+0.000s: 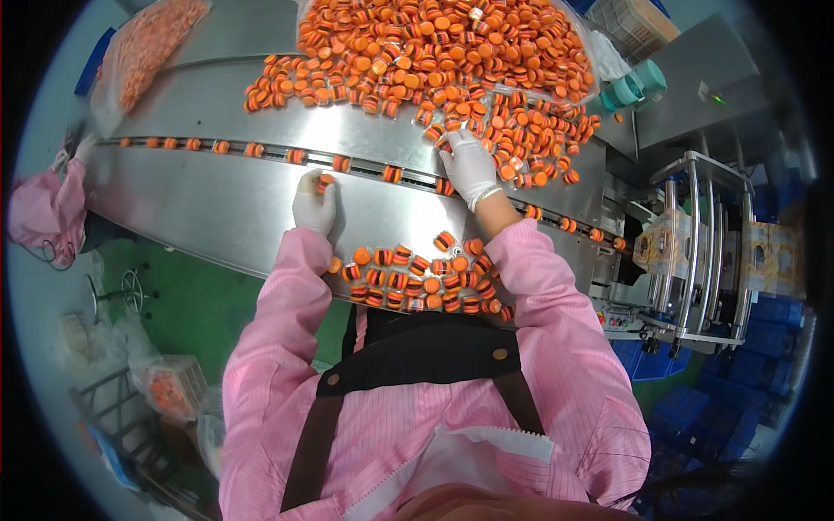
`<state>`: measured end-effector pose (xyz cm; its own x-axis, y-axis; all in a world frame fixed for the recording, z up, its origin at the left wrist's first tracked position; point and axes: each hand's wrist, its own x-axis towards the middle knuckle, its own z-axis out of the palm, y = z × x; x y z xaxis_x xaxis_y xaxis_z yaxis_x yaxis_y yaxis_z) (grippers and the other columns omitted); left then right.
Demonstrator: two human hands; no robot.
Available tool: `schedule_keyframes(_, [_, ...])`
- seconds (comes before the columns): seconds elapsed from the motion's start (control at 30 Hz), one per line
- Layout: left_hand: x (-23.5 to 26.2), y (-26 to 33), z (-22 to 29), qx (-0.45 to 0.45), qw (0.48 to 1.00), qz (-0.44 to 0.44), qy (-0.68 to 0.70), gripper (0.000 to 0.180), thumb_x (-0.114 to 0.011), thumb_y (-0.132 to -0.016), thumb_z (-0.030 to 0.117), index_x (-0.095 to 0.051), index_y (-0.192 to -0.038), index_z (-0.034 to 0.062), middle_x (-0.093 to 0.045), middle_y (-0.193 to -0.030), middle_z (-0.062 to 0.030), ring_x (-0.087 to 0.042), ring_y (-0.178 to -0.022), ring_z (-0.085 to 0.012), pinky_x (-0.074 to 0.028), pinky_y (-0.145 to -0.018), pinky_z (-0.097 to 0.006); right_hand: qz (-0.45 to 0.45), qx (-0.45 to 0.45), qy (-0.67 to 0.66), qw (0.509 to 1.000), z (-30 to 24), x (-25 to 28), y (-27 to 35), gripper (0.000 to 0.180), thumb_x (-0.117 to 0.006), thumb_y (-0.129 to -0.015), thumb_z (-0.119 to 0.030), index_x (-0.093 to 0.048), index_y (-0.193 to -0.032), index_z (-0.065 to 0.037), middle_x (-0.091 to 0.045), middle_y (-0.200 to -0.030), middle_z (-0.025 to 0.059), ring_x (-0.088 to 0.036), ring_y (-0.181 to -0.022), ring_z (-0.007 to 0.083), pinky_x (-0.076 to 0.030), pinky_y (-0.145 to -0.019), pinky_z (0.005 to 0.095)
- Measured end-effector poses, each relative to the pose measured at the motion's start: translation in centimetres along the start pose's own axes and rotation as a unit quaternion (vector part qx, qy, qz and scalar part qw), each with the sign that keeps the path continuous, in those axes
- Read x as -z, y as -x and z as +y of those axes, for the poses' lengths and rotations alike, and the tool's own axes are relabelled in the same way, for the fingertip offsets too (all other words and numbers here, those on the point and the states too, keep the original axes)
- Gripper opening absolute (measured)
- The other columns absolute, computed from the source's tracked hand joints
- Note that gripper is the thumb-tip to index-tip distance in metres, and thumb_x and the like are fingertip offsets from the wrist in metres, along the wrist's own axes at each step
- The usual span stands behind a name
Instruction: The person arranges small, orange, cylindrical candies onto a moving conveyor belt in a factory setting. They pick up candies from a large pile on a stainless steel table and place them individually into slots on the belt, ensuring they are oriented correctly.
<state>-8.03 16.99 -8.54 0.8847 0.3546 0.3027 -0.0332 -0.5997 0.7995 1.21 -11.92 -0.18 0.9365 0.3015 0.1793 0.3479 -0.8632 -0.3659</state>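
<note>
**Cut-off pile, half-covered sweets**

The upper edge is cutting off the big pile of orange sweets [452, 52] and the clear bag [152, 56] to its left. Fingers of the left hand [313, 204] are partly covering one sweet [325, 181]. The right hand [470, 167] is hiding whatever is lying beneath its palm; any grip is escaping view. A co-worker's hand [85, 148] is looking too small to read. Darkness is swallowing the outermost blue bins [773, 317].
</note>
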Motion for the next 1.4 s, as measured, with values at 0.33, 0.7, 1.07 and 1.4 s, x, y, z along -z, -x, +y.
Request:
schedule_keyframes(0.33, [0.0, 0.0, 0.3, 0.021, 0.999, 0.009, 0.03, 0.031, -0.064, -0.082, 0.016, -0.058, -0.111, 0.0072, -0.064, -0.093, -0.0122, -0.063, -0.076, -0.0237, -0.05, -0.073, -0.034, -0.227, 0.064, 0.085, 0.968, 0.4, 0.1, -3.6, 0.029, -0.071, -0.074, -0.016, -0.061, -0.1, -0.006, -0.064, -0.099, 0.0153, -0.064, -0.091, 0.0335, -0.051, -0.078, 0.0432])
schedule_keyframes(0.7, [0.6, 0.0, 1.4, 0.032, 0.999, 0.007, -0.015, 0.031, -0.064, -0.083, 0.016, -0.057, -0.112, 0.0075, -0.065, -0.093, -0.0135, -0.064, -0.081, -0.0257, -0.05, -0.075, -0.034, -0.29, 0.015, 0.052, 0.955, -1.1, 2.6, -4.8, 0.025, -0.061, -0.079, -0.018, -0.061, -0.098, -0.002, -0.066, -0.098, 0.0179, -0.064, -0.092, 0.0327, -0.05, -0.082, 0.0402])
schedule_keyframes(1.07, [0.3, -0.1, 1.0, 0.01, 1.0, -0.006, -0.001, 0.031, -0.064, -0.084, 0.017, -0.057, -0.113, 0.0057, -0.064, -0.098, -0.0141, -0.063, -0.086, -0.0275, -0.05, -0.078, -0.034, -0.237, -0.006, -0.345, 0.908, 1.9, 1.2, 7.2, 0.022, -0.065, -0.082, -0.015, -0.059, -0.101, -0.006, -0.058, -0.1, 0.0108, -0.057, -0.096, 0.0235, -0.046, -0.087, 0.0328])
schedule_keyframes(1.4, [0.0, -0.2, -0.4, -0.015, 0.998, -0.026, 0.049, 0.031, -0.057, -0.089, 0.015, -0.056, -0.118, 0.004, -0.06, -0.107, -0.0168, -0.06, -0.097, -0.0301, -0.047, -0.087, -0.036, -0.171, -0.108, -0.323, 0.924, 4.2, 2.3, 12.0, 0.032, -0.067, -0.082, -0.012, -0.052, -0.109, -0.003, -0.063, -0.093, 0.0087, -0.061, -0.086, 0.0193, -0.048, -0.078, 0.0311])
